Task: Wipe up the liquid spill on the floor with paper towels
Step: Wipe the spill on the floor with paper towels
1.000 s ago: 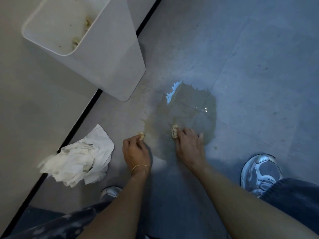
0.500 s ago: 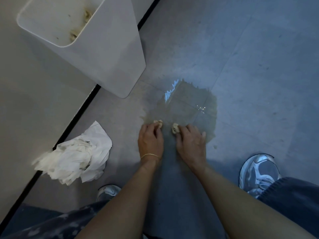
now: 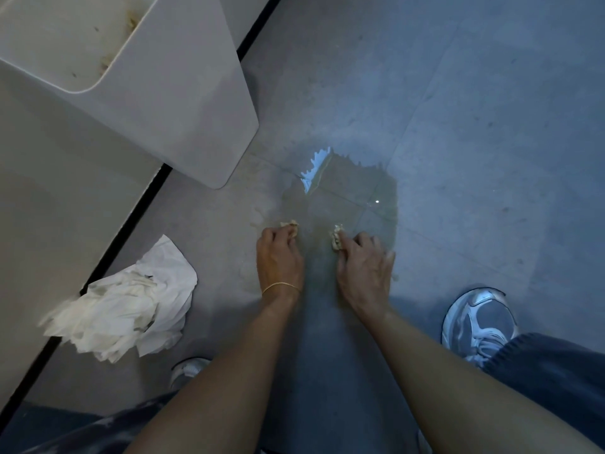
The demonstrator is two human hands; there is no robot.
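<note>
Glistening tan spill | hands gripping soggy, stained wads

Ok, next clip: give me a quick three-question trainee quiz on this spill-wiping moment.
1. Short answer: is the puddle fully wiped up?
2. True or false: the left hand and the right hand each grip a soaked paper wad.
3. The heap of white paper towels lies: A) in the puddle; B) left of the left hand, outside the puddle; C) under the right hand.

Key: 1 no, liquid remains ahead of both hands; 2 true; 3 B.
</note>
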